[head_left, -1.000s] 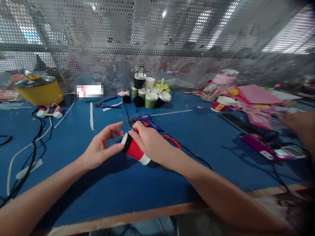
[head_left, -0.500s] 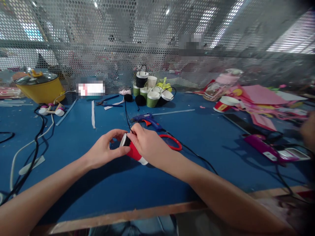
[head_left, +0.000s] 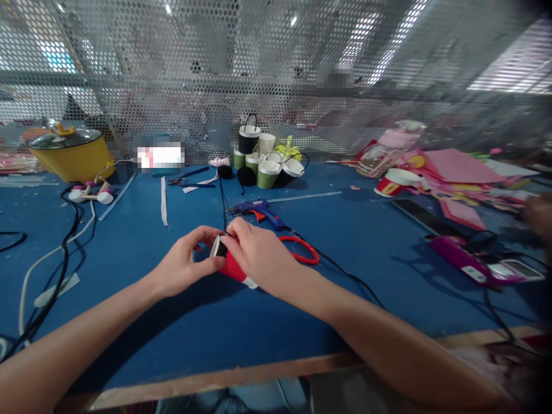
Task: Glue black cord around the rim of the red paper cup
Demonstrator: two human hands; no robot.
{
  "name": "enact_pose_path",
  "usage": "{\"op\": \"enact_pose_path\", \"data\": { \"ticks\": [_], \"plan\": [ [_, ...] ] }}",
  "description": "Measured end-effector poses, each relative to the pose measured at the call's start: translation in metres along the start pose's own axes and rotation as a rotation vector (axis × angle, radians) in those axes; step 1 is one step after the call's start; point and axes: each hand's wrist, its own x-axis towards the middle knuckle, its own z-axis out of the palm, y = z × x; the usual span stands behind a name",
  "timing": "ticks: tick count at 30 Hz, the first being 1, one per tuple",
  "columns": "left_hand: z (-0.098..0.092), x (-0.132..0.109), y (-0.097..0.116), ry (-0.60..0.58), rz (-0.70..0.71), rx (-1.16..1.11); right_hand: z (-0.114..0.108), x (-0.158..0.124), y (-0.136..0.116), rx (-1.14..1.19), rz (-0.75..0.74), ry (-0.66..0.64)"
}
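Observation:
A red paper cup (head_left: 233,269) with a white rim and a black band below it lies tilted on its side between my hands. My left hand (head_left: 185,261) grips it near the rim, thumb and fingers on opposite sides. Pressed against its upper side, my right hand (head_left: 263,250) pinches a black cord (head_left: 223,204) by the band. That cord runs back over the table to a black ball of yarn (head_left: 225,171). My right fingers hide part of the cup. A blue glue gun (head_left: 267,213) lies just beyond my right hand, and a red loop handle (head_left: 317,250) beside it.
Several small handled cups (head_left: 268,174) stand at the back, near another black ball (head_left: 246,176). On the left are a yellow pot (head_left: 75,161) and cables. A red-and-white cup (head_left: 394,183), a phone (head_left: 420,217) and pink paper (head_left: 457,169) lie right. Another person's hand (head_left: 539,221) shows there.
My right hand has shifted very slightly along the cup's rim, and the cord hangs a little straighter. My left hand keeps its hold; the cup has barely moved.

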Motion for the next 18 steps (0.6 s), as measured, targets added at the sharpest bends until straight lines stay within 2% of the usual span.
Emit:
{"op": "enact_pose_path", "data": {
  "ticks": [4, 7, 10, 12, 14, 18],
  "plan": [
    [-0.001, 0.000, 0.000, -0.056, 0.046, -0.046, -0.014, 0.012, 0.009, 0.254, -0.003, 0.019],
    [-0.001, -0.003, -0.001, -0.133, 0.075, -0.073, -0.021, 0.030, 0.011, 0.379, 0.036, -0.021],
    [-0.001, -0.007, -0.002, -0.275, 0.109, -0.170, -0.017, 0.054, 0.011, 0.489, 0.109, -0.154],
    [0.001, -0.009, -0.002, -0.330, 0.144, -0.270, -0.011, 0.067, 0.015, 0.515, 0.153, -0.268],
    [0.002, -0.010, -0.001, -0.331, 0.178, -0.376, -0.008, 0.077, 0.026, 0.485, 0.196, -0.309],
    [0.004, -0.009, 0.000, -0.201, 0.214, -0.533, -0.021, 0.078, 0.066, 0.322, 0.347, -0.151]
  ]
}}
